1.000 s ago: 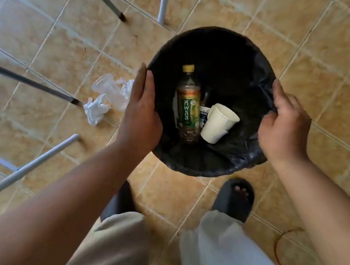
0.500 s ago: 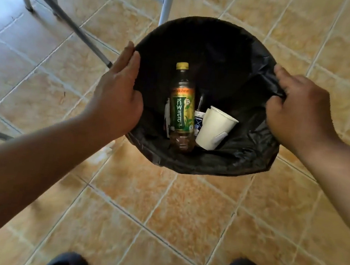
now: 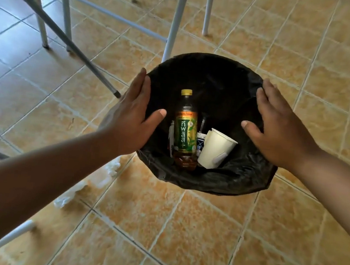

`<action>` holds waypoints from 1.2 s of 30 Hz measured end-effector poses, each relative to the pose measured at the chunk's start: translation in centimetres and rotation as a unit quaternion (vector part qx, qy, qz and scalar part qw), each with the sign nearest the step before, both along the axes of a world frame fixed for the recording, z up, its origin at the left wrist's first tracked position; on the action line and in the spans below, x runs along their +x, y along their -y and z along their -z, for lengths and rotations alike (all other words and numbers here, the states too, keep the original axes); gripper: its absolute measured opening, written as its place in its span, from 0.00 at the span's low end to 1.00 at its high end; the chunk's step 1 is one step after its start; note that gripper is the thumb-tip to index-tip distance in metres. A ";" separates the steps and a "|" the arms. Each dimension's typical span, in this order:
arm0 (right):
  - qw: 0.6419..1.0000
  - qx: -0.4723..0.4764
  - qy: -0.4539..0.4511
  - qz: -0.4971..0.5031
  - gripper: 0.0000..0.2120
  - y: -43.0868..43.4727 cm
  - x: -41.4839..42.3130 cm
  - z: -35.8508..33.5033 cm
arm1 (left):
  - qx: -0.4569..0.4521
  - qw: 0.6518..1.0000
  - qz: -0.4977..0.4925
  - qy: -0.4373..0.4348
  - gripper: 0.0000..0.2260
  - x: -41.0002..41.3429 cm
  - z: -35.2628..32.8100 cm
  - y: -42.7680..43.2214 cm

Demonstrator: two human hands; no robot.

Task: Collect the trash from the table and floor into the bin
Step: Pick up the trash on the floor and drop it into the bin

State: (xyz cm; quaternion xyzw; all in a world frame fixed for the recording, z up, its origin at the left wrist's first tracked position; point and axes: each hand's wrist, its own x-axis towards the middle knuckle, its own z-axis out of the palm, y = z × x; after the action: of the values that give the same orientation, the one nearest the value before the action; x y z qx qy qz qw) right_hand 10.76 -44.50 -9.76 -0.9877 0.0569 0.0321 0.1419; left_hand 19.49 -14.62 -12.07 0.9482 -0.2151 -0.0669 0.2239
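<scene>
**Holding state.** The bin (image 3: 205, 184), fitted with a black liner (image 3: 208, 75), is pressed between two flat hands.
- Left hand (image 3: 131, 119): grip apart, fingers laid straight along the left rim, thumb stretched over the opening.
- Right hand (image 3: 283, 135): the same on the right rim. Nothing is curled round or pinched.
- Whether the bin is lifted or rests on the floor (image 3: 181, 230) cannot be told.

**Risks (judged, not observed).**
1. The bin is held by palm pressure alone. If that pressure were eased, a slip or tilt could follow and the contents could be spilled.
2. The liner is wrinkled and slack at the near edge, so it could be dragged off the rim by the palms.
3. The white crumpled trash (image 3: 112, 169) on the floor at near left is partly hidden by the left forearm. It could be overlooked or trodden on.
4. The metal legs (image 3: 175, 20) stand just beyond the far rim and could be struck if the bin were carried far or left.

**Count.**
- bin: 1
- bottle (image 3: 186, 131): 1, inside the bin, yellow cap toward the far side
- paper cup (image 3: 215, 149): 1, tipped, just right of the bottle
- small packets (image 3: 200, 139): at least 2, behind the bottle, mostly hidden
- white crumpled trash on the floor: 2 patches seen, with something pale between them; the exact number cannot be told
- hands: 2
- bench top: not in view
</scene>
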 end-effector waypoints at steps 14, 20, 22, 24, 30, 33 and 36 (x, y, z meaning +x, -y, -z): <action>1.000 -0.014 -0.022 -0.015 0.41 0.5 0.5 0.5 | -0.142 0.989 0.013 -0.035 0.36 0.7 1.5 -0.5; 1.000 -0.011 -0.011 -0.011 0.39 0.5 0.7 0.6 | -0.353 0.916 -0.115 -0.151 0.30 1.8 4.1 -3.0; 1.000 -0.011 -0.007 -0.010 0.39 0.5 0.7 0.6 | -0.264 0.944 -0.141 -0.136 0.22 2.1 6.0 -4.4; 1.000 -0.012 -0.005 -0.010 0.39 0.6 0.7 0.7 | -0.066 0.988 -0.099 -0.102 0.12 2.6 8.5 -6.5; 1.000 -0.008 -0.001 -0.005 0.39 0.4 0.7 0.7 | 0.325 0.930 0.129 -0.112 0.21 2.3 12.5 -9.9; 1.000 -0.015 -0.001 -0.007 0.39 0.4 0.6 0.7 | 0.401 0.894 0.172 -0.095 0.30 1.4 14.1 -9.6; 1.000 -0.020 -0.001 -0.006 0.40 0.4 0.6 0.7 | 0.415 0.891 0.172 -0.067 0.29 0.4 15.1 -8.9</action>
State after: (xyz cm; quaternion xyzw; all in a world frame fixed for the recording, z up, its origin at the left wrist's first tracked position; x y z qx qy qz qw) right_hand 11.39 -44.90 -10.43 -0.9906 0.0516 0.0329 0.1222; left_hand 19.94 -5.67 -27.18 0.8963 -0.3122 -0.2507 -0.1908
